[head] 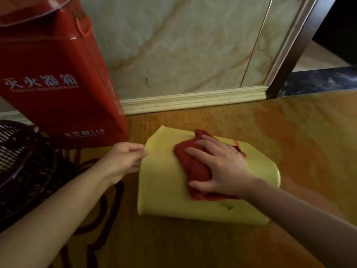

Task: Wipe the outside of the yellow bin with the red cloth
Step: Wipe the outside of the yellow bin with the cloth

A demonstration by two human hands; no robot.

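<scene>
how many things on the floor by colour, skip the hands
red: 2, the cloth and the extinguisher box
yellow: 1, the bin
black: 1, the mesh basket
total: 4

A bin lies on its side on the floor. The left hand holds its left edge; a cloth lies on it, under the right hand. A box stands behind the left hand, a basket to its left.
</scene>
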